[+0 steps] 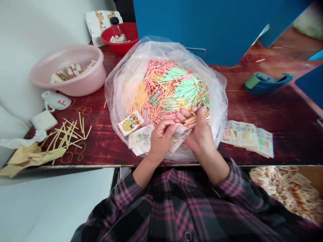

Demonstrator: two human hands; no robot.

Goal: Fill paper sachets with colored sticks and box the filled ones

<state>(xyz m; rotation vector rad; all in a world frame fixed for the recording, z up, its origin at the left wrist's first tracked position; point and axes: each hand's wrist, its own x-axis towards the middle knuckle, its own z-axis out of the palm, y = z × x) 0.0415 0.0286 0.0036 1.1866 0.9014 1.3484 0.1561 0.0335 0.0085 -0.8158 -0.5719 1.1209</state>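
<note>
My left hand point(161, 137) is closed in a pinch on the edge of a small printed packet point(178, 137). Several thin coloured sticks point(191, 122) lie across the fingers of my right hand point(202, 134), held by the thumb, with their ends close to the packet. Both hands are over the near rim of a clear plastic bag point(121, 84), which is full of loose pink, orange and green sticks point(174, 87). More printed packets point(141, 137) lie on the bag's near left rim, beside my left hand, with another packet point(131, 123) showing its cartoon side.
At left are a pink basin point(73, 85) holding packets, a white cup point(57, 101), pale loose sticks point(67, 134) and rubber bands. Behind stands a red bowl point(122, 47). Overlapping packets point(248, 136) and a blue tape dispenser point(268, 84) lie right. A blue panel point(186, 27) blocks the back.
</note>
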